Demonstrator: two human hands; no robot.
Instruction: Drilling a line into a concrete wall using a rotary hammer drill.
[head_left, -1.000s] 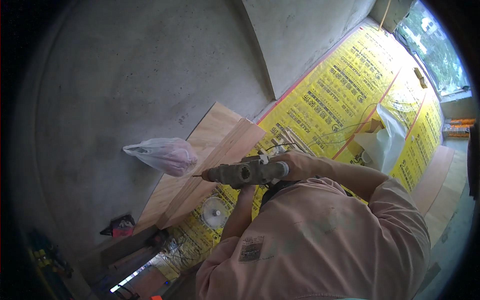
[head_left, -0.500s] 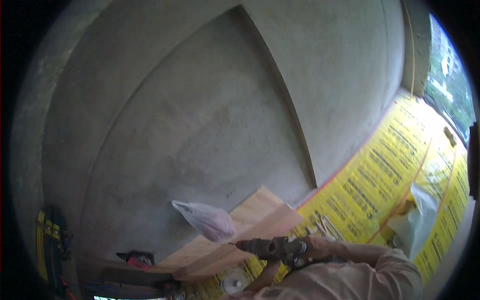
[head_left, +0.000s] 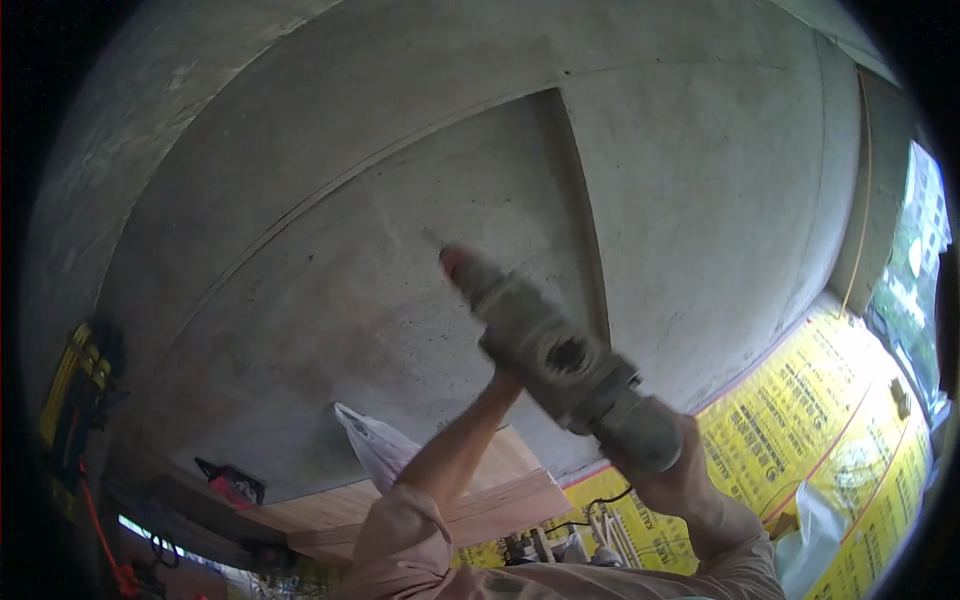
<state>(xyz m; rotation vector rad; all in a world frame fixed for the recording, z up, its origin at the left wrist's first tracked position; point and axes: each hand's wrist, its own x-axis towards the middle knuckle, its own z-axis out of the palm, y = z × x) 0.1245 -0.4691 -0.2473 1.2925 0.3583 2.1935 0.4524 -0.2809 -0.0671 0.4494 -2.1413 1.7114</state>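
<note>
A worn, dusty rotary hammer drill [head_left: 560,350] is raised in front of the grey concrete wall, tilted so its reddish chuck end and thin bit point up and left. Motion blurs the tip, and I cannot tell whether the bit touches the wall. My right hand [head_left: 680,475] is wrapped round the rear of the drill, at the lower right. Under the drill's front half, my left hand [head_left: 508,382] grips from below; the tool hides most of its fingers. A dark cord [head_left: 600,498] trails below the drill.
A white plastic bag [head_left: 375,445] sits on wooden boards [head_left: 490,490] against the wall. Printed yellow sheeting [head_left: 790,420] covers the floor at right, with a pale sheet [head_left: 815,535] on it. At far left stands a dark and yellow object [head_left: 75,390]. A window [head_left: 915,240] is at right.
Both hands have lifted the drill from low beside the bag to high before the wall, its bit turning from leftward to up-left. My view has tilted upward.
</note>
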